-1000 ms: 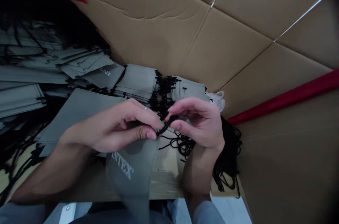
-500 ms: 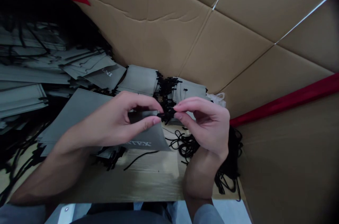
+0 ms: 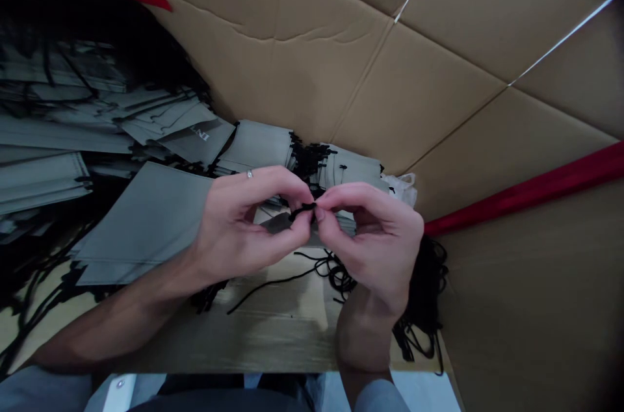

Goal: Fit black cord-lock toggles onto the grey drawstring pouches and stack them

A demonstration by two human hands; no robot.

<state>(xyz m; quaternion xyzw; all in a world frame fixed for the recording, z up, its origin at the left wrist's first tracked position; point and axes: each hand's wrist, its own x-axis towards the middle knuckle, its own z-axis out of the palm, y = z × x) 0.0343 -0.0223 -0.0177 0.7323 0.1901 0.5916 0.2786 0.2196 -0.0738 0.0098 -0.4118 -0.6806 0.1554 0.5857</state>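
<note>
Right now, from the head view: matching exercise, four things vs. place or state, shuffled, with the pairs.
Things
1. black cord
2. ring
3. red strip
4. big grey pouch

Places or states
A. on a finger of the left hand
B. pinched between the fingertips of the left hand and the right hand
C. lying flat, left of both hands
D. running along the cardboard wall at the right

Pairs: 1-B, 2-A, 3-D, 4-C
</note>
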